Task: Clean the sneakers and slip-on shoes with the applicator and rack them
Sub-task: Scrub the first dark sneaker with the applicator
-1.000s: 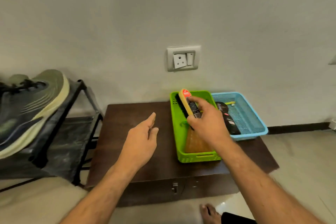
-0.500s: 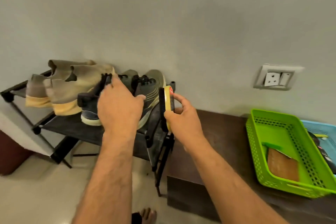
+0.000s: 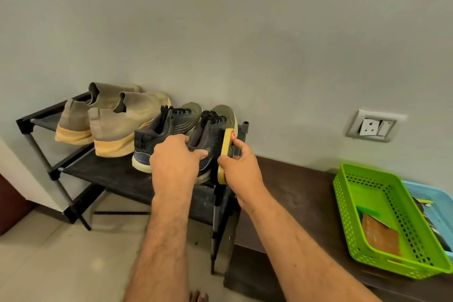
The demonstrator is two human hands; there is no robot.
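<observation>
A pair of dark green sneakers (image 3: 171,127) stands on the top shelf of a black shoe rack (image 3: 112,174), heels toward me. To their left sits a pair of beige slip-on shoes (image 3: 115,125) with yellow soles. My left hand (image 3: 175,162) grips the heel of the right sneaker (image 3: 210,125). My right hand (image 3: 239,167) holds a yellow applicator brush (image 3: 226,144) with black bristles and a red label, its bristles against that sneaker's right side.
A dark wooden cabinet (image 3: 294,198) stands right of the rack. On it sit a green basket (image 3: 362,193) holding a brown brush and a blue basket (image 3: 431,196) behind it. A wall socket (image 3: 375,127) is above. My bare toes (image 3: 198,296) show on the tiled floor.
I took the applicator out of the green basket and turned left to the rack. My left hand has taken hold of the right sneaker, and the applicator now rests against it.
</observation>
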